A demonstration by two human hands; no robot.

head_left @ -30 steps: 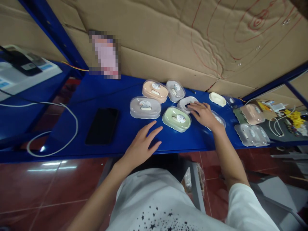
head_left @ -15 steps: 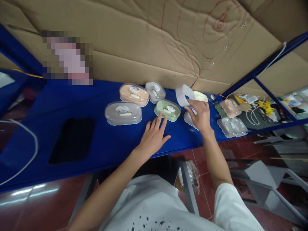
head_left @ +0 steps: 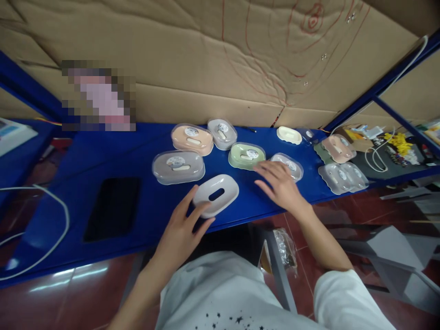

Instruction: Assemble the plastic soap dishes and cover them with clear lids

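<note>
A pale grey oval dish (head_left: 227, 187) with a slot in its middle lies on the blue table near the front edge. My left hand (head_left: 184, 224) grips the dish's left end, fingers and thumb around the rim. To the right, my right hand (head_left: 280, 183) holds nothing, its fingers apart, beside the green lidded case (head_left: 240, 156) and a grey lidded case (head_left: 292, 167). Behind the dish are a larger grey case (head_left: 165, 167), a peach case (head_left: 195, 137) and a small grey case (head_left: 220, 130), each with a clear lid and label.
A cream dish (head_left: 289, 135) and a clear lid (head_left: 307, 136) lie at the back. Stacked cases (head_left: 338, 176) stand at the right. A black tablet-like slab (head_left: 112, 208) and a white cable (head_left: 63, 220) are on the left. Cardboard lines the back.
The grey dish has come from the back, where my right hand held it, to the table's front. My left hand has moved left and taken hold of it; my right hand has let go.
</note>
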